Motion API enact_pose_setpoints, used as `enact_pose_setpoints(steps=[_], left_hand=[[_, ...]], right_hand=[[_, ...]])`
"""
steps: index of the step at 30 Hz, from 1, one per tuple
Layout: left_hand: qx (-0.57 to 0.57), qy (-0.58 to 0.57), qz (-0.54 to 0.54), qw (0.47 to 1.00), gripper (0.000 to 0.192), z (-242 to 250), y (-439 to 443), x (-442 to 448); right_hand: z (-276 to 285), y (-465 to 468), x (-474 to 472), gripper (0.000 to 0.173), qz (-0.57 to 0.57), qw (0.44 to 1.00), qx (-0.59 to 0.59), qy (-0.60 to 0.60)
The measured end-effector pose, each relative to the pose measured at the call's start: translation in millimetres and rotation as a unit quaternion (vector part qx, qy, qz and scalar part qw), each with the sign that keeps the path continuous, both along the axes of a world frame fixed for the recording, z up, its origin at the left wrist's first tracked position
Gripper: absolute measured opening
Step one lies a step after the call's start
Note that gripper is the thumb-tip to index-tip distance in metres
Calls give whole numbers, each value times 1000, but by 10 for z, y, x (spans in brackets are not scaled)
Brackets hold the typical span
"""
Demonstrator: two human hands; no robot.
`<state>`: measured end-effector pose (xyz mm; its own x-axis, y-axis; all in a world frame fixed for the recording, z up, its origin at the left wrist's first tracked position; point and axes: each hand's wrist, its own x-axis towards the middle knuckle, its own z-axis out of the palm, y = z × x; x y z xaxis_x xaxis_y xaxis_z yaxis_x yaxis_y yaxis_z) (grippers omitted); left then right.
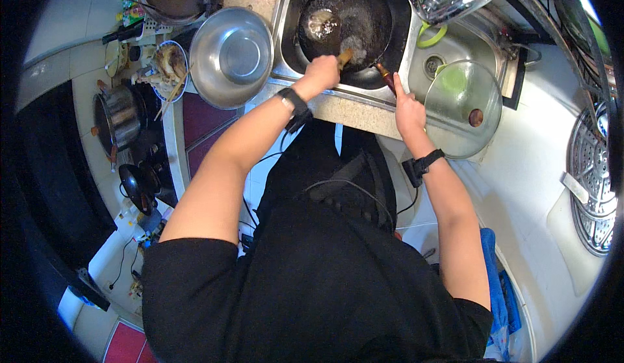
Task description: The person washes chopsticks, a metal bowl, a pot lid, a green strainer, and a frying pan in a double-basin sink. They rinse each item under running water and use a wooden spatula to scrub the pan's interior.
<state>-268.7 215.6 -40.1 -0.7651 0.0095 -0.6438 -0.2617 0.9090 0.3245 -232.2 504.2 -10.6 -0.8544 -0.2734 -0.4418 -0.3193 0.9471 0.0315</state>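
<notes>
A dark wok (373, 14) sits in the left basin of the steel sink (409, 46), with some water pooled inside. My left hand (322, 74) is closed around the light-brown handle (345, 58) of a scrubber. Its greyish, mesh-like head (355, 47) rests against the wok's inner surface near the close side. My right hand (409, 111) grips the wok's reddish-brown handle (386, 76), the index finger stretched along it. Right of that hand, a glass lid (463, 95) with a brown knob leans partly over the right basin.
A large steel bowl (231, 58) stands left of the sink. Beyond it are a blue-rimmed bowl (183, 87) of food with chopsticks and a steel pot (117, 118) on the stove. A green-handled item (432, 37) lies in the right basin. Perforated steel steamer racks (592, 168) are far right.
</notes>
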Motion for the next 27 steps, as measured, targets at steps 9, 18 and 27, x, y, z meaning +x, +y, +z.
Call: enact_pose_setpoints(steps=[9,18,27], left_hand=[[43,-24,-12,999,24,29,80,-61],[-29,66,37,997,25,-49,-32,-215],[-74,108,89,987,22,8,-6,-524]], right_hand=[[-25,21,6,85,18,999,-14,29],[22,0,24,83,13,1000,-19,17],[1,-6,1,87,19,1000,-1,19]])
